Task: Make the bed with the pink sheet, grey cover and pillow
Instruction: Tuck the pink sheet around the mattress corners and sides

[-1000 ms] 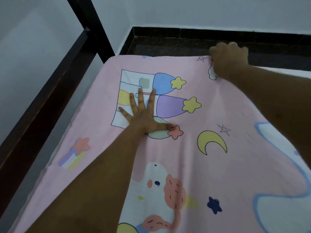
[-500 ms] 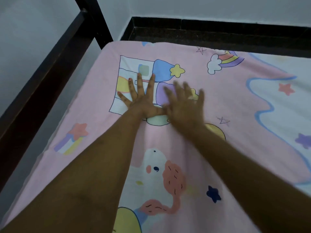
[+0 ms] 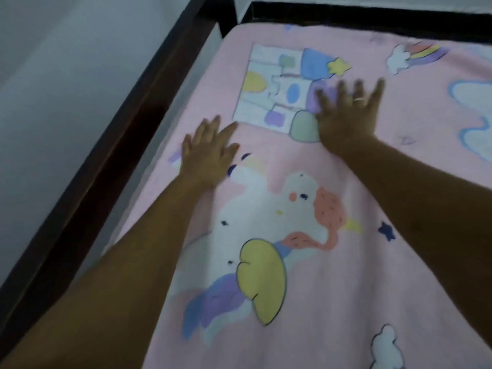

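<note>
Head view, looking down along both forearms onto a bed. Pink sheet [image 3: 346,161] lies spread over the mattress, printed with a unicorn, castle, rainbow, clouds and stars; surface looks mostly flat, frame is motion-blurred. Left hand [image 3: 210,153] rests palm-down on the sheet near its left edge, fingers loosely extended, gripping nothing. Right hand [image 3: 348,113] lies palm-down farther up the bed, fingers spread wide, overlapping the lower right corner of the castle print; a ring shows on one finger. It grips nothing either. Hands are well apart. Dark wooden bed rail [image 3: 111,145] runs along the left side of the mattress, meeting a dark post at the top corner. Grey wall [image 3: 66,62] beyond the rail. Grey cover and pillow are out of view.
</note>
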A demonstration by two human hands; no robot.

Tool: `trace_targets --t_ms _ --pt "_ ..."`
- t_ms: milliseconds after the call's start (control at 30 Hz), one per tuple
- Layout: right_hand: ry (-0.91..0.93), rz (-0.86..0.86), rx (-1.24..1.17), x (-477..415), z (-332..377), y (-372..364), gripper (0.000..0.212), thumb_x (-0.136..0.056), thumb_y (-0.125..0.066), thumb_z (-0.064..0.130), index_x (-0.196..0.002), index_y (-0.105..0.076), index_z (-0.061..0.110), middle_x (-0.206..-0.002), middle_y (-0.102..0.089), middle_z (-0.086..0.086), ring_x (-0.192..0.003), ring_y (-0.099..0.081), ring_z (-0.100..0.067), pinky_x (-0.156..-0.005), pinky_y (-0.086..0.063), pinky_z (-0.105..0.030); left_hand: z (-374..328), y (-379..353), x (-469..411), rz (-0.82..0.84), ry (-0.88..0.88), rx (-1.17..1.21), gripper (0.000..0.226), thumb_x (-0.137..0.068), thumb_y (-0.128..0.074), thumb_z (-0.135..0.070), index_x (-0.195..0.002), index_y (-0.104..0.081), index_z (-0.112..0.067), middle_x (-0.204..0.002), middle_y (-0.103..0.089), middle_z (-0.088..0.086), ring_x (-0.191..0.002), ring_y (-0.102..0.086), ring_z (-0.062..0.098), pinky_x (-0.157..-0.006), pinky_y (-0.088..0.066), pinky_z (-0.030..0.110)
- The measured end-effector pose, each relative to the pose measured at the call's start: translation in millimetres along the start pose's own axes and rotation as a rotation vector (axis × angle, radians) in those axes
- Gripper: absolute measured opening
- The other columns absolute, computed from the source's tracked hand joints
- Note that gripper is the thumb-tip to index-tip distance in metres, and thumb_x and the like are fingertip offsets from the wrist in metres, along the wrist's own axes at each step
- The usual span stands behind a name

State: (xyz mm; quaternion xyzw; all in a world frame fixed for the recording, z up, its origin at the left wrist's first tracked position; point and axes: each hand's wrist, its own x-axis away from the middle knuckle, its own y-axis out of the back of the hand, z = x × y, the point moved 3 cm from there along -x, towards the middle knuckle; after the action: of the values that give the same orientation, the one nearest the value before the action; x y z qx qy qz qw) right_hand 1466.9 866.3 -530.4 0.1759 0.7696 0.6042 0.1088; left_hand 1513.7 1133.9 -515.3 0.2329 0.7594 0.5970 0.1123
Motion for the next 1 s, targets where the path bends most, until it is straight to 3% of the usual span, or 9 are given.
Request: trace_targets --t_ms 133,300,400,500,633,700,800,900,1000 --pt "0.073 -0.059 -0.113 47 33 12 0.054 -0.101 -0.015 0.041 -0.151 -0.019 0.022 -0.159 -0.014 -0.007 -0.147 -0.01 -0.027 -0.112 0.004 -0.062 80 14 134 -0.111 0.159 0.094 0.055 -0.095 -0.027 -0.046 -0.147 -0.031 -0.03 -0.155 -0.026 0.004 -0.142 -0.024 0.024 -0.113 -0.022 0.04" --pt "0.298 -0.085 -0.39 158 178 32 0.065 -0.091 -0.017 0.05 -0.144 -0.039 0.021 -0.149 -0.04 -0.009 -0.137 -0.036 -0.034 -0.107 -0.025 -0.057 110 19 278 -0.128 0.588 0.316 0.051 -0.098 -0.03 -0.044 -0.146 -0.032 -0.026 -0.149 -0.039 -0.001 -0.136 -0.038 0.021 -0.107 -0.03 0.034" --pt "0.444 -0.064 -0.479 223 253 54 0.064 -0.092 -0.017 0.052 -0.147 -0.035 0.025 -0.153 -0.034 -0.005 -0.142 -0.027 -0.033 -0.113 -0.014 -0.057 121 21 321 -0.092 0.688 0.402 0.057 -0.094 -0.027 -0.051 -0.144 -0.037 -0.025 -0.145 -0.044 0.001 -0.134 -0.041 0.023 -0.109 -0.031 0.034" --pt "0.664 -0.023 -0.483 278 294 74 0.066 -0.091 -0.016 0.057 -0.15 -0.027 0.027 -0.157 -0.022 -0.004 -0.146 -0.015 -0.03 -0.113 0.001 -0.057 130 23 352 -0.115 0.776 0.508 0.048 -0.1 -0.031 -0.036 -0.142 -0.041 -0.014 -0.145 -0.043 0.004 -0.135 -0.038 0.02 -0.108 -0.028 0.028" --pt "1.098 -0.031 -0.53 324 303 88 0.064 -0.091 -0.03 0.057 -0.145 -0.038 0.023 -0.151 -0.037 0.001 -0.141 -0.03 -0.022 -0.113 -0.017 -0.053 141 19 401 -0.051 0.945 0.598 0.054 -0.1 -0.031 -0.046 -0.142 -0.039 -0.014 -0.145 -0.041 0.002 -0.134 -0.04 0.021 -0.107 -0.032 0.033" --pt "0.921 -0.133 -0.602 317 287 83 0.062 -0.089 -0.032 0.052 -0.138 -0.05 0.018 -0.142 -0.049 -0.003 -0.131 -0.046 -0.023 -0.106 -0.034 -0.052 141 17 426 -0.094 0.944 0.51 0.067 -0.093 -0.032 -0.06 -0.135 -0.049 -0.011 -0.135 -0.053 0.006 -0.126 -0.049 0.026 -0.102 -0.037 0.035" --pt "0.572 -0.086 -0.533 317 256 62 0.063 -0.092 -0.028 0.053 -0.143 -0.043 0.021 -0.148 -0.042 -0.004 -0.137 -0.039 -0.026 -0.11 -0.026 -0.051 128 18 452 -0.203 0.83 0.242 0.056 -0.097 -0.028 -0.05 -0.13 -0.053 -0.013 -0.117 -0.064 0.015 -0.105 -0.061 0.036 -0.086 -0.046 0.039" --pt "0.631 -0.063 -0.562 368 270 56 0.058 -0.093 -0.031 0.052 -0.145 -0.039 0.026 -0.151 -0.038 -0.001 -0.141 -0.03 -0.027 -0.114 -0.017 -0.052 115 14 471 -0.283 0.71 0.186 0.056 -0.094 -0.027 -0.043 -0.136 -0.046 -0.01 -0.128 -0.056 0.014 -0.114 -0.053 0.033 -0.094 -0.042 0.039" --pt "0.786 -0.012 -0.642 428 297 69 0.059 -0.094 -0.03 0.054 -0.145 -0.038 0.027 -0.152 -0.035 0.001 -0.143 -0.027 -0.025 -0.114 -0.014 -0.052 95 -2 500 -0.431 0.774 0.292 0.058 -0.094 -0.027 -0.039 -0.139 -0.042 -0.006 -0.144 -0.04 0.016 -0.131 -0.037 0.032 -0.105 -0.028 0.034"
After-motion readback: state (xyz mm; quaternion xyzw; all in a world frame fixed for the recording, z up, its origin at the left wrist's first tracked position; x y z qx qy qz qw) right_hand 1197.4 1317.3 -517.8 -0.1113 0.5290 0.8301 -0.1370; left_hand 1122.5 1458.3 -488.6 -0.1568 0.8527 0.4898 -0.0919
